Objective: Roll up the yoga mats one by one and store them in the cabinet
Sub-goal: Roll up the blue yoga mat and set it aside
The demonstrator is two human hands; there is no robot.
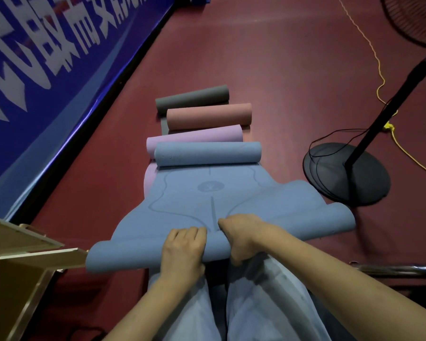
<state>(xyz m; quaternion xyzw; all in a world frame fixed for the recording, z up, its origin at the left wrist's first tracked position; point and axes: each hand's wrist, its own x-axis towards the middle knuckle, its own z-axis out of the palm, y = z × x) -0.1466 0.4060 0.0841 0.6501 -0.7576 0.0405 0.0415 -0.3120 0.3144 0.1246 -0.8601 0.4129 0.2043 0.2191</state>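
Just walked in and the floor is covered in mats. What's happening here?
A person is rolling up the blue yoga mat from its near end, left hand and right hand both closed on the roll. Its far end is curled too. Beyond it lie a purple mat, a pink mat and a grey mat, each with its far end rolled. A wooden cabinet stands at left.

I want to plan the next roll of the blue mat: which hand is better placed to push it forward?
Neither clearly: the left hand and right hand both grip the near roll of the blue mat, close together at its middle. Probably use both.
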